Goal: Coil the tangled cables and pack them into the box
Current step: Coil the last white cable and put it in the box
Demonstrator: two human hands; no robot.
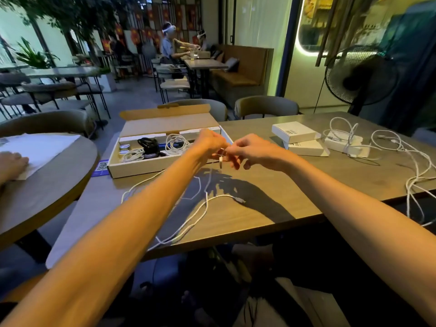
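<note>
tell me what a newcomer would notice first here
The left hand and right hand meet over the middle of the table, both pinching one end of a white cable that trails loose toward the near edge. Just left of them sits an open cardboard box holding coiled cables, and a tangle of white cables sprawls at the right end.

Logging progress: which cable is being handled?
The loose cable on the table, pinched by the left hand and right hand. Other cables lie coiled in the box or tangled at right.
</note>
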